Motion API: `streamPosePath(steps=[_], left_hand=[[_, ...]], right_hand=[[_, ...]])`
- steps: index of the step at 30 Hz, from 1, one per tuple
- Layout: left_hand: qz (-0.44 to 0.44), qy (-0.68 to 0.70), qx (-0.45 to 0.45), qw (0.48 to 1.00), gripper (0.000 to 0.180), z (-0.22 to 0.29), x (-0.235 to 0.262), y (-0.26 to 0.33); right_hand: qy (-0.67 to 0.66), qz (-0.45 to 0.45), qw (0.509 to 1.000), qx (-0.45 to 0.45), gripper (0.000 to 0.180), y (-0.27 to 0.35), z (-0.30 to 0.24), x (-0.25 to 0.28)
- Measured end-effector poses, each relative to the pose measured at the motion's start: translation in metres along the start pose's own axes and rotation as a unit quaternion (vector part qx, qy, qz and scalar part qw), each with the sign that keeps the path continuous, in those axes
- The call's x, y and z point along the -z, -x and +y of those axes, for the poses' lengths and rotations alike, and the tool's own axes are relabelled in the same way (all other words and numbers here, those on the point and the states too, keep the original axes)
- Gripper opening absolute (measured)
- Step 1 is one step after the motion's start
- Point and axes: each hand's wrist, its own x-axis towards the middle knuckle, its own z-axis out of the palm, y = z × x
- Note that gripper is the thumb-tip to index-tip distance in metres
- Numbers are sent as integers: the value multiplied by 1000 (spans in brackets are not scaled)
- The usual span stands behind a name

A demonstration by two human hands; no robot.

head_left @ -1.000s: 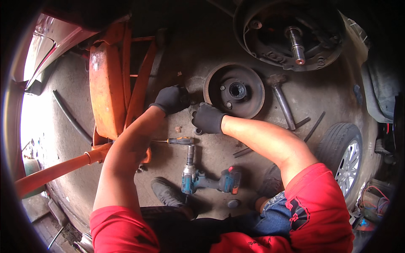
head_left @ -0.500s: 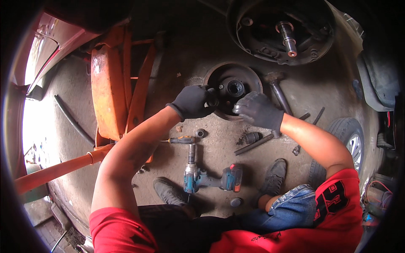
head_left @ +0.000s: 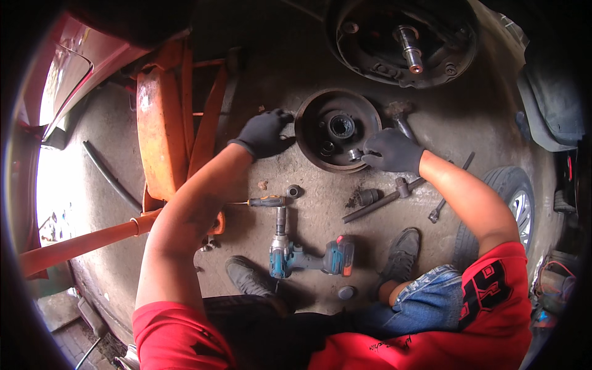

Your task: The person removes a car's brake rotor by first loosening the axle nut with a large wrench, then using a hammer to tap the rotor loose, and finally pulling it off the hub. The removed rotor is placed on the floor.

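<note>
A dark round brake drum [head_left: 306, 150] lies on the floor with its hollow side up, its ringed hub [head_left: 341, 126] in the middle. Just off its left rim is my left hand [head_left: 265, 134], black-gloved and empty, thumb and fingers apart. A small dark ring [head_left: 327, 148] lies inside the drum near the hub. Over the right rim, my right hand [head_left: 394, 151], also gloved, pinches a small shiny metal ring [head_left: 354, 155] at its fingertips. Part of that ring is hidden by the fingers.
Nearer me lie a teal cordless impact wrench [head_left: 308, 259], a screwdriver [head_left: 266, 201], sockets [head_left: 369, 197] and a T-bar [head_left: 376, 206]. A hammer [head_left: 401, 117] is right of the drum. An orange jack [head_left: 160, 129] stands left; a brake backing plate with spindle [head_left: 409, 49] hangs beyond.
My left hand has let go of a dark ring, now in the drum, and drawn back left. My right hand has shifted slightly right with the shiny ring.
</note>
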Motion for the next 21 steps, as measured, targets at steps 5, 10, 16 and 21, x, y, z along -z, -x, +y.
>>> streamPosePath(steps=[5,10,16,21], left_hand=[[-254,-47,155,954,42,-76,11,40],[-449,-350,-95,817,32,-134,-9,94],[-340,-357,-225,840,30,-146,-16,101],[-323,-258,-133,901,26,-150,-25,91]], right_hand=[[8,86,996,-37,24,2,29,3],[20,123,980,-155,27,21,57,7],[56,-188,937,-288,32,38,92,2],[43,-227,938,-258,38,45,98,-17]])
